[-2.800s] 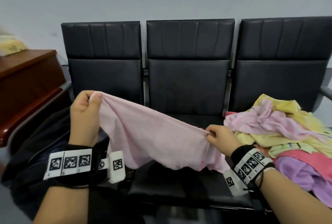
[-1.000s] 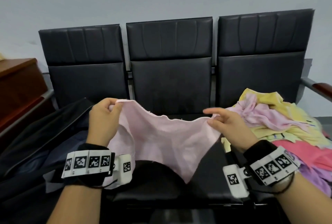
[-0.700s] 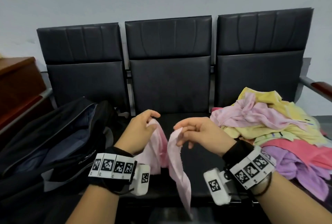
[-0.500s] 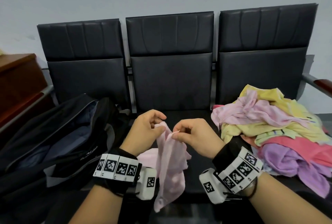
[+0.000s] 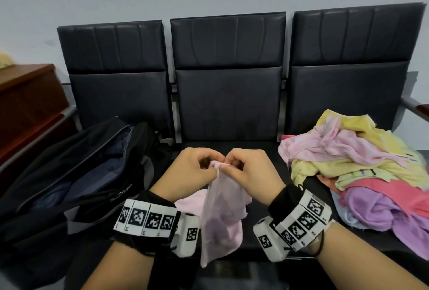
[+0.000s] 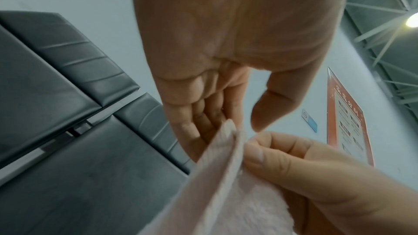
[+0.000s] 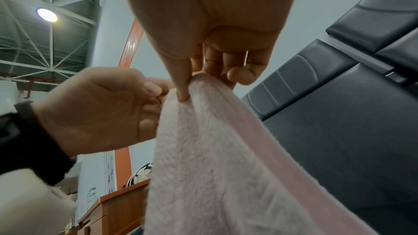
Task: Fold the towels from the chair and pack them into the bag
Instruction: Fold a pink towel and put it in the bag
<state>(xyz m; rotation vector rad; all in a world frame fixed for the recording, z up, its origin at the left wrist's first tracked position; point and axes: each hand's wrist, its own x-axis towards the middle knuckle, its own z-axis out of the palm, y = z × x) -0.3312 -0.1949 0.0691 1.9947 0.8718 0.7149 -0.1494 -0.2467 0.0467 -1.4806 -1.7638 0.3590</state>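
Note:
A pale pink towel (image 5: 220,215) hangs doubled over the middle seat (image 5: 255,148) of a black three-seat bench. My left hand (image 5: 207,165) and right hand (image 5: 229,165) meet at its top, each pinching an upper corner. In the right wrist view my right hand (image 7: 199,79) clamps the towel (image 7: 214,149) between thumb and fingers. In the left wrist view the towel's corner (image 6: 228,131) lies against my left hand's fingers (image 6: 203,113). An open black bag (image 5: 81,169) lies on the left seat. A heap of unfolded towels (image 5: 359,173) covers the right seat.
A brown wooden desk (image 5: 27,103) stands left of the bench. The bench's right armrest (image 5: 417,106) shows at the frame edge. A grey wall runs behind the seat backs.
The towel was stretched wide between my hands. Both hands came together at the centre, bringing the two corners together, so the towel now hangs doubled.

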